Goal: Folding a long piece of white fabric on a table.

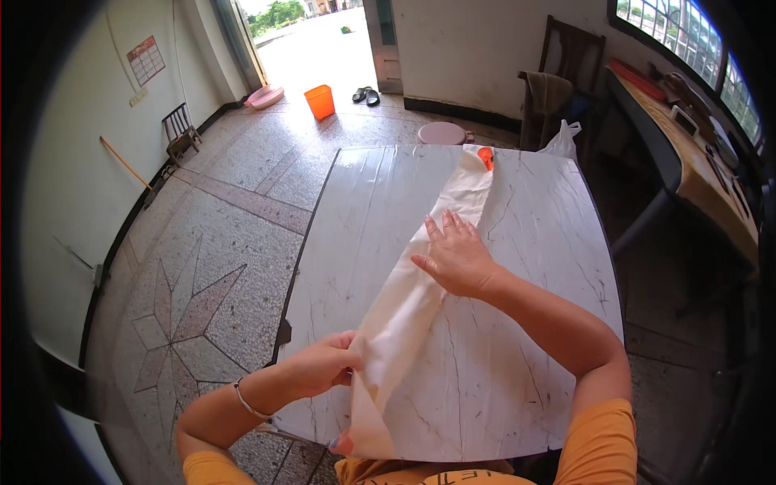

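A long cream cloth strip, folded lengthwise, runs diagonally across the marble-patterned table. An orange-red patch shows at its far end, and a bit of orange peeks out at the near end by the table's front edge. My right hand lies flat on the strip's upper part, fingers spread. Lower down, my left hand pinches the strip's left edge between thumb and fingers. Below that hand a corner of the cloth is turned over.
Beyond the table stand a pink round stool, a white plastic bag and a wooden chair. A cluttered desk is at the right. An orange bin and dark slippers are near the open doorway.
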Demonstrator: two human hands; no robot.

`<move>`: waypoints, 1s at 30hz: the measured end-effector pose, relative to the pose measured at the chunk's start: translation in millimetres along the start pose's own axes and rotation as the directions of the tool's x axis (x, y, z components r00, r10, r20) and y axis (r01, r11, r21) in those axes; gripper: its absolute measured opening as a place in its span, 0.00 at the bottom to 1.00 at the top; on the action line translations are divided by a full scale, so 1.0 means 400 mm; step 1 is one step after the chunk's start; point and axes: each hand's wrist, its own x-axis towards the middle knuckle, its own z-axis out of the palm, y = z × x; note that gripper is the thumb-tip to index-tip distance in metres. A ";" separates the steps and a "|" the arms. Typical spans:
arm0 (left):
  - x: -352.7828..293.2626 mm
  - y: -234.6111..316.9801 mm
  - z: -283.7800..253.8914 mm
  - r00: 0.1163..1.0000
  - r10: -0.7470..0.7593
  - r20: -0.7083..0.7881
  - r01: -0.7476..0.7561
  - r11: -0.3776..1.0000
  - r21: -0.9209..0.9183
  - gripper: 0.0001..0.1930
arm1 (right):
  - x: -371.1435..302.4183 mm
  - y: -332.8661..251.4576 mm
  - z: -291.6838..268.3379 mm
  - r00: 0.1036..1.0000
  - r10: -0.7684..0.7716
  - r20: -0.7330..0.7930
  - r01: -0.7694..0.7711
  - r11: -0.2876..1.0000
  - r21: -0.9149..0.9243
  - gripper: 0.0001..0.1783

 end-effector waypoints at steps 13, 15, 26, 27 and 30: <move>0.012 0.037 -0.007 0.987 0.064 -0.149 0.017 0.873 0.488 0.18 | 0.185 0.182 -0.008 0.997 0.020 0.077 -0.014 0.997 -0.077 0.47; -0.004 0.050 0.025 0.788 0.568 -0.236 0.023 0.356 0.934 0.16 | 0.184 0.200 -0.022 0.991 0.102 0.084 -0.085 0.978 -0.188 0.48; 0.004 0.002 0.083 0.709 0.492 0.505 -0.421 -0.280 0.863 0.28 | -0.069 -0.061 0.018 0.958 -0.223 0.179 0.228 0.974 -0.010 0.41; 0.001 0.008 0.082 0.765 0.434 0.475 -0.392 -0.271 0.879 0.28 | -0.064 -0.050 0.028 0.957 -0.223 0.183 0.229 0.973 -0.008 0.41; -0.003 0.011 0.074 0.814 0.352 0.462 -0.380 -0.278 0.882 0.28 | -0.018 0.049 0.055 0.942 -0.325 0.088 0.324 0.946 0.033 0.38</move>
